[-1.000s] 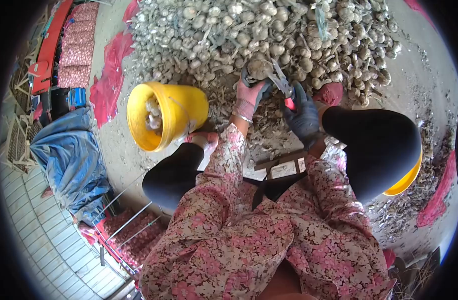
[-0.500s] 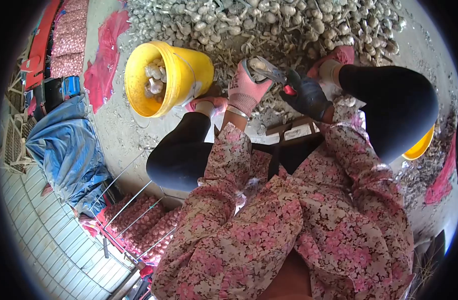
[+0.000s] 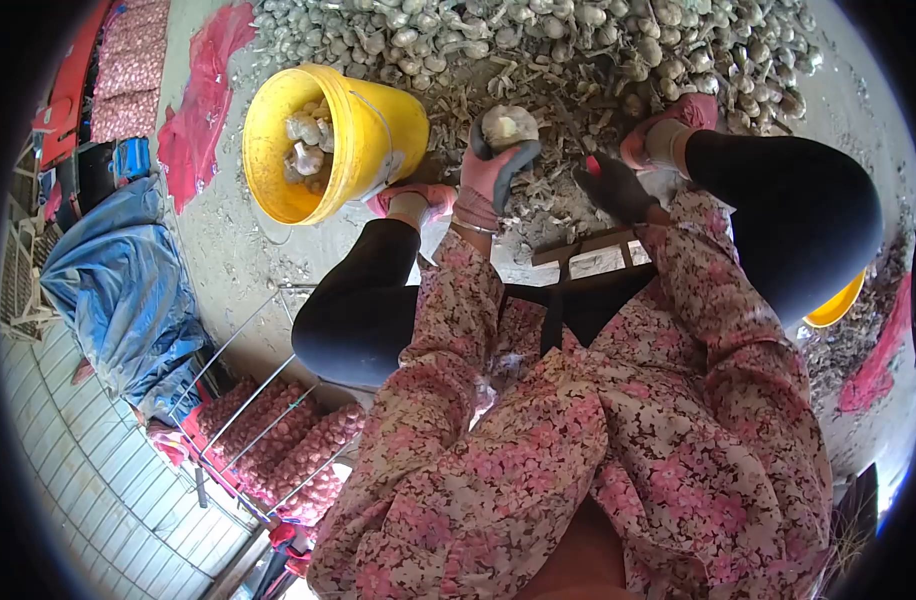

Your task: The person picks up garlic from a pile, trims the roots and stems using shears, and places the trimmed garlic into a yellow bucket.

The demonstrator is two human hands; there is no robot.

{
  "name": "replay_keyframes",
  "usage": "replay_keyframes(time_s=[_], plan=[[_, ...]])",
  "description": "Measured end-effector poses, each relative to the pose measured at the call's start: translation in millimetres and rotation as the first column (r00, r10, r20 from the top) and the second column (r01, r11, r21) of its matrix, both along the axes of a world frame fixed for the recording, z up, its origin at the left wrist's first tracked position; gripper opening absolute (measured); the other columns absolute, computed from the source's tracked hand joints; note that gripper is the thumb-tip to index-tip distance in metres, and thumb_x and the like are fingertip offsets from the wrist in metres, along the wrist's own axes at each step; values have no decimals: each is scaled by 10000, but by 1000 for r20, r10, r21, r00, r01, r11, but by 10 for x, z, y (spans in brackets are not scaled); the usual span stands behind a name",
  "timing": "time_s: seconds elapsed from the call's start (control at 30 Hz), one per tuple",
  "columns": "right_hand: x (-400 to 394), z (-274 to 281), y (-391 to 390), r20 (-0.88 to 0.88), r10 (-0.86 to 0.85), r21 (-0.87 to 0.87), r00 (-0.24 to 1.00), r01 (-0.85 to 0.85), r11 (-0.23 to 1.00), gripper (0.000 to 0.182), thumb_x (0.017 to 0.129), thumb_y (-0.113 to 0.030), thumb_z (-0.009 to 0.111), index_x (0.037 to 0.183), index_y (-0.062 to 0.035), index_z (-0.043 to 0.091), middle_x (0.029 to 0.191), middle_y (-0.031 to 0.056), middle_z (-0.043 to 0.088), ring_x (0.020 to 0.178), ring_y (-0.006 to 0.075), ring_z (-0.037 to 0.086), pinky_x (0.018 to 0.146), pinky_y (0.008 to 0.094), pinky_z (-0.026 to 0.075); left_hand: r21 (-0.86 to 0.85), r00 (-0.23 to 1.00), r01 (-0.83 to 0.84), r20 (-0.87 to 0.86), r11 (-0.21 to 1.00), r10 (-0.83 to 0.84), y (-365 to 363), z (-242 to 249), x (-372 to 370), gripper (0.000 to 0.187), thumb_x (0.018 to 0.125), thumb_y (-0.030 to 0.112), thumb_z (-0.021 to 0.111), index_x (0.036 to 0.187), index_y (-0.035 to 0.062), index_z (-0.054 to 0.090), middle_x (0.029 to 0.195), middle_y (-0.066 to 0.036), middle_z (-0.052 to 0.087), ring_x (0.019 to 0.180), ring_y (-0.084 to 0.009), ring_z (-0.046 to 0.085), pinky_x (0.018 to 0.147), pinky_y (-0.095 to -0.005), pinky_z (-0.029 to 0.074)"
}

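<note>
My left hand [image 3: 490,178], in a pink glove with a dark palm, is closed around a garlic bulb [image 3: 510,127], whose pale cut side faces up. To its right, my right hand [image 3: 620,190] in a black glove grips pruning shears [image 3: 592,166]. Only a bit of their red handle stands out; the dark blades are hard to make out against the litter. The two hands are apart, and the shears do not touch the bulb. A tipped yellow bucket [image 3: 403,135] with several garlic bulbs [image 3: 306,140] inside lies left of my left hand.
A large heap of garlic [image 3: 538,35] with stems spreads across the floor ahead. Dry trimmings [image 3: 548,190] lie between my feet. At left are a blue tarp [image 3: 128,290], pink netting [image 3: 203,110] and filled net sacks [image 3: 278,435]. Another yellow bucket [image 3: 838,302] shows beyond my right knee.
The shears have come away from the garlic bulb, and my right hand has drawn slightly right. My left hand has turned, so the bulb now shows its pale cut side.
</note>
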State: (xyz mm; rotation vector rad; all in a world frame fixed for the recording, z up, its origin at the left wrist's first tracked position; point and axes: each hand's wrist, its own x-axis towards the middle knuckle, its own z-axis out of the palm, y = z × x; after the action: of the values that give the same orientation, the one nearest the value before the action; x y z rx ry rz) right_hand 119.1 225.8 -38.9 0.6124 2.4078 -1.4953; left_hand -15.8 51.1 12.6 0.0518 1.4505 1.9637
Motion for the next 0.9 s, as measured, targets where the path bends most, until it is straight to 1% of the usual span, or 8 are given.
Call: replay_keyframes(time_s=[0.23,0.33,0.37,0.63,0.7,0.77,0.83,0.9], plan=[[138,404,-242,166,-66,-599,984,154,786,375,874,-400,623,966,-46,542,723,27,547,644,115,507,603,315,454,588,823,-360,566,724,-51,197,133,132,261,898,127,576,1158,111,575,1104,-43,611,1022,-216,575,936,-403,444],[106,408,-325,-219,-209,-625,953,28,780,357,871,-385,637,979,-56,550,722,12,543,571,93,491,521,283,426,635,842,-201,501,746,-201,198,-16,249,331,946,317,511,1179,85,548,1124,-120,598,1021,-244,574,864,-410,477],[76,541,-270,-99,-260,-710,961,114,695,339,873,-370,639,970,-56,553,730,7,540,546,81,481,489,273,408,690,828,-10,412,724,-380,195,-58,262,362,955,348,485,1198,85,531,1117,-128,596,1011,-251,581,842,-414,489],[54,699,-215,172,-183,-728,968,250,639,255,884,-313,638,892,-67,575,605,-20,490,456,80,439,412,273,357,503,930,-228,366,834,34,281,227,333,317,899,288,591,1166,130,525,1041,-59,553,892,-167,532,787,-360,489],[8,551,-286,388,-302,-796,871,482,366,211,882,-290,646,870,-90,580,548,-23,458,432,96,426,400,280,338,704,967,-236,238,670,90,185,520,52,374,838,235,668,1158,112,518,1049,-42,553,921,-165,530,813,-343,483],[-48,500,-161,389,-358,-861,849,473,186,233,898,-316,619,885,-86,589,561,4,493,440,135,460,437,311,401,820,858,-511,507,258,89,-7,941,-184,435,798,214,709,1158,74,509,1046,-32,548,961,-156,518,812,-307,485],[-211,751,83,566,-440,-815,697,395,-423,320,910,-387,575,931,-68,592,627,43,569,502,194,554,536,359,495,771,845,-533,459,348,275,-156,1126,-370,537,759,178,743,1207,43,480,1101,-36,551,971,-155,530,796,-288,493],[-219,807,183,558,-393,-808,730,371,-458,399,912,-442,539,1005,-56,580,753,83,629,636,234,634,648,405,541,750,868,-496,416,437,272,-52,864,-571,551,730,141,762,1206,30,508,1170,-77,559,958,-175,562,781,-283,503]])
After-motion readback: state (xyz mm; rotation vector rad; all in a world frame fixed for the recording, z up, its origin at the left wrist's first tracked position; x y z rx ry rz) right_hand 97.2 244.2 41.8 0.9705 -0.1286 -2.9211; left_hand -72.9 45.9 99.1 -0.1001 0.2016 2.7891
